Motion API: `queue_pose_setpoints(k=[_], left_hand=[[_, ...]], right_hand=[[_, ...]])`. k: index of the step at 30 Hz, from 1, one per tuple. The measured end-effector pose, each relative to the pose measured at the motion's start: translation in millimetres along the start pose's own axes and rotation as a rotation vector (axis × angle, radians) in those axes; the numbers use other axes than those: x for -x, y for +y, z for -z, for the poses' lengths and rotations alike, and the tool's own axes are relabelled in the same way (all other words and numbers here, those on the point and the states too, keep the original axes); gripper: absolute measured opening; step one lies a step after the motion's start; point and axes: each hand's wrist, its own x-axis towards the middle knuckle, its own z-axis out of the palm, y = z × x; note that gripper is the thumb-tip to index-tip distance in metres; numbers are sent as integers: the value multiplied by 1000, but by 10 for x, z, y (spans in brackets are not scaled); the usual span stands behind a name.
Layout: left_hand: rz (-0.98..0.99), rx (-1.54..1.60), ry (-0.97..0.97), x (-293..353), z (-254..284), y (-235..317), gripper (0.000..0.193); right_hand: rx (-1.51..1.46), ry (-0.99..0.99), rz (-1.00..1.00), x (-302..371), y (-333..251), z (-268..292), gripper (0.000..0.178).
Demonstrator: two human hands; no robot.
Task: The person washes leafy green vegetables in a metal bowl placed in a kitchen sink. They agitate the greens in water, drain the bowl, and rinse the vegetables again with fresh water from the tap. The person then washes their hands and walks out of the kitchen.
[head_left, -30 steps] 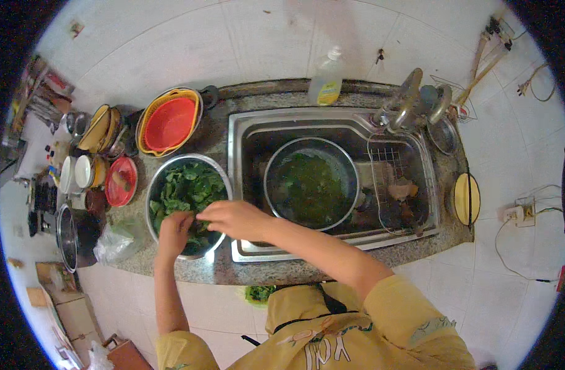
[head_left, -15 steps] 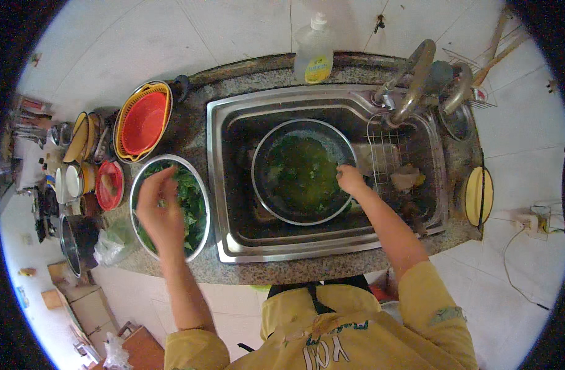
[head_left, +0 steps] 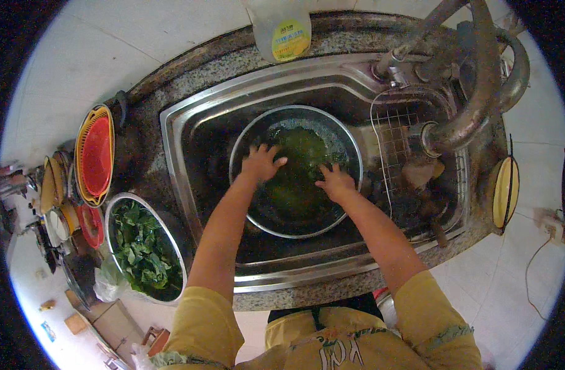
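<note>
A wide dark pan (head_left: 344, 134) with a pale rim stands in the steel sink, holding greenish water (head_left: 301, 145) with foam toward its far side. Over the left part of the pan, my left hand (head_left: 261, 164) has its fingers spread and holds nothing. My right hand (head_left: 337, 182) is at the pan's right side, fingers apart and pointing into the water; it too is open. Whether the fingertips touch the water is hard to tell. Leafy greens (head_left: 144, 250) fill a steel oval-looking bowl (head_left: 179, 254) on the counter, left of the sink.
A curved faucet (head_left: 480, 92) arches over the sink's right end, above a wire rack (head_left: 390, 132). Behind the sink stands a detergent bottle (head_left: 288, 38). Nested red and yellow baskets (head_left: 96, 154) lean at the left. A yellow lid-like disc (head_left: 506, 192) is at the right.
My left hand has moved right from the bowl of greens to over the pan. My right hand has shifted slightly left, fingers now spread. The view has moved closer to the sink.
</note>
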Motion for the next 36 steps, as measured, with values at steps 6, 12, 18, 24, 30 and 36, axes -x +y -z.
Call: queue_pose_setpoints(k=[6, 12, 18, 24, 30, 36], left_hand=[[99, 193, -117, 652, -888, 295, 61], [293, 1037, -90, 840, -923, 720, 59], [333, 1404, -121, 1028, -390, 928, 46], [24, 923, -47, 540, 351, 712, 31], [11, 474, 301, -197, 72, -142, 23], [-104, 393, 339, 222, -1277, -462, 38]], right_hand=[[-117, -61, 215, -110, -61, -901, 51], [-584, -369, -185, -393, 81, -1346, 38], [-1723, -220, -254, 345, -283, -424, 32], [-1160, -42, 23, 257, -384, 541, 31], [-307, 543, 428, -600, -375, 406, 37], [221, 22, 412, -374, -326, -257, 39]])
